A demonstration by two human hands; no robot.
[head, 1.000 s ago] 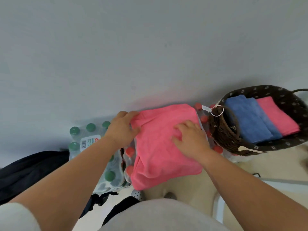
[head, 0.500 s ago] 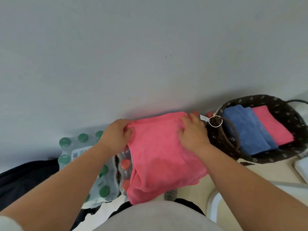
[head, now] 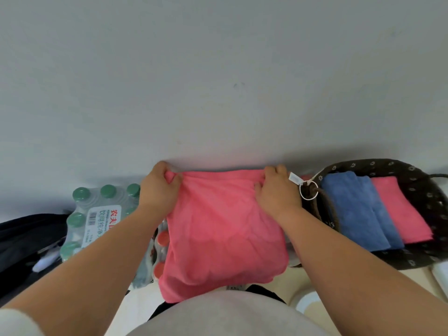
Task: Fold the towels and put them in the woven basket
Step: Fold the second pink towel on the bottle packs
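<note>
Hands pinch far corners of pink towel (head: 225, 229): left hand (head: 158, 190) left corner, right hand (head: 276, 192) right corner; woven basket (head: 421, 190) at right holds folded blue towel (head: 351, 209)

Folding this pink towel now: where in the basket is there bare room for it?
Bare lining shows between the folded pink towel and the woven basket's right wall. Left half is crowded: the blue towel lies close to the rope handle.

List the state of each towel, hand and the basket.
Large pink cloth towel: draped over red-capped bottle pack, outside basket.
Left hand: pinches its far left corner.
Right hand: grips its far right corner.
Dark woven basket: holds two folded towels.
Blue folded towel: in basket.
Pink folded towel: in basket, beside blue.
</note>
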